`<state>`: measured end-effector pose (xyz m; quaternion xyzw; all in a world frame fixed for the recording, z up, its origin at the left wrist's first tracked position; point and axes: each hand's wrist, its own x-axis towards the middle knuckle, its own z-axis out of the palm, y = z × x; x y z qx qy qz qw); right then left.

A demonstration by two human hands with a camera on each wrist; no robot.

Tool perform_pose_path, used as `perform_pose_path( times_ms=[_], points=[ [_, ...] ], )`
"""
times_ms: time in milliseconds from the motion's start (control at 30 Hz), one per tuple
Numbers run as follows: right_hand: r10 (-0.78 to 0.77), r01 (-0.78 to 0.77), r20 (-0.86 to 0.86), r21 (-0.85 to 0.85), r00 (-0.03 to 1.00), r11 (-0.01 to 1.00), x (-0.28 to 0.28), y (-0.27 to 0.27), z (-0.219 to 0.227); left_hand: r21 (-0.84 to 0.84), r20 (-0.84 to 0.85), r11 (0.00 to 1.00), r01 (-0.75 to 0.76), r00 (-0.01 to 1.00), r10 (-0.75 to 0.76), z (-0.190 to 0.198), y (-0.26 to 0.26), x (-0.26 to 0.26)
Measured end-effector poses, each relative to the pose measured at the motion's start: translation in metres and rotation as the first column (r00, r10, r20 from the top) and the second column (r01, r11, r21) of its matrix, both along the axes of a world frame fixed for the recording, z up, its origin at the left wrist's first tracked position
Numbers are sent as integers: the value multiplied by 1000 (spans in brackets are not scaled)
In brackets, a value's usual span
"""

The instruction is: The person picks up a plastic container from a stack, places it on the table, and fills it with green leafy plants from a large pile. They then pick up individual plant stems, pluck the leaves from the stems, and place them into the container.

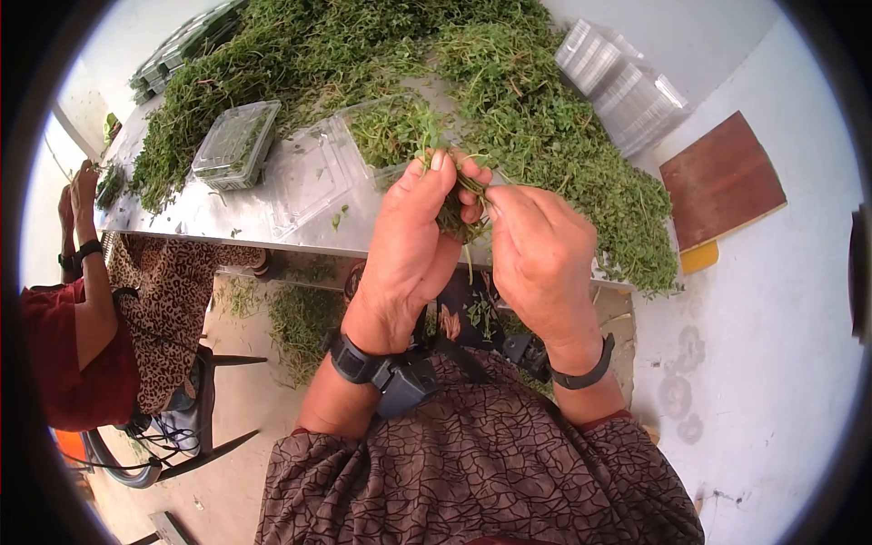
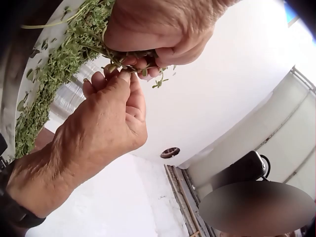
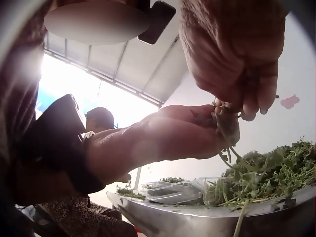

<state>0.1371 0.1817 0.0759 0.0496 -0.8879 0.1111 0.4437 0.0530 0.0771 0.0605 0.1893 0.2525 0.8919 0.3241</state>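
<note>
My left hand [image 1: 409, 232] holds a small bunch of leafy green stems [image 1: 454, 218] upright in front of my body, over the table's front edge. Beside it, my right hand [image 1: 540, 254] pinches the stems between thumb and fingertip, right at the left fingers. In the left wrist view the right hand [image 2: 103, 111] meets the bunch from below, and a few leaves [image 2: 159, 81] stick out past the fingers. Thin stems [image 3: 224, 143] dangle from the left hand [image 3: 173, 131] in the right wrist view. Part of the bunch is hidden by the fingers.
Heaps of greens [image 1: 563, 136] cover much of the metal table [image 1: 218, 218]. Behind my hands an open clear clamshell [image 1: 350, 168] has greens in it. A closed clamshell [image 1: 238, 145] stands left; stacked clear boxes [image 1: 622, 86] stand right. Another person [image 1: 77, 345] sits at the left.
</note>
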Motion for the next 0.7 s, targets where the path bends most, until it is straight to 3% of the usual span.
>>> perform_pose_path(
  times_ms=[133, 200, 233, 300, 333, 367, 467, 567, 633, 700],
  points=[
    [-41, 43, 99, -24, 994, 999, -1, 2, -1, 16, 9, 999, 38, 999, -38, -2, 4, 3],
    [46, -45, 5, -200, 999, 979, -5, 4, -8, 46, 8, 997, 59, 998, -59, -4, 6, 3],
    [42, -41, 3, -204, 999, 978, -5, 5, -9, 79, 7, 994, 75, 997, -76, -5, 6, 2],
    [56, -53, -10, -510, 998, 859, -1, 10, -10, 139, 23, 985, 102, 994, -106, -2, 4, -1],
    [103, -44, 45, -688, 994, 724, 5, 12, -6, 205, 40, 971, 121, 990, -132, -1, 2, -2],
    [104, -44, 45, -691, 994, 722, 7, 14, -1, 201, 41, 972, 120, 990, -131, 1, 1, -4],
    [171, -78, -9, -913, 985, 400, 13, 14, 17, 142, 34, 986, 90, 995, -96, 2, 1, -5],
    [253, -159, -78, -935, 964, 317, 15, 15, 24, 80, 0, 993, 87, 996, -87, -1, 7, 3],
    [253, -166, -85, -935, 964, 315, 14, 13, 27, -72, -47, 995, 69, 996, -73, 3, 10, 10],
    [255, -175, -95, -934, 962, 312, 11, 12, 28, -76, -113, 992, 99, 988, -107, 2, 9, 12]
  ],
)
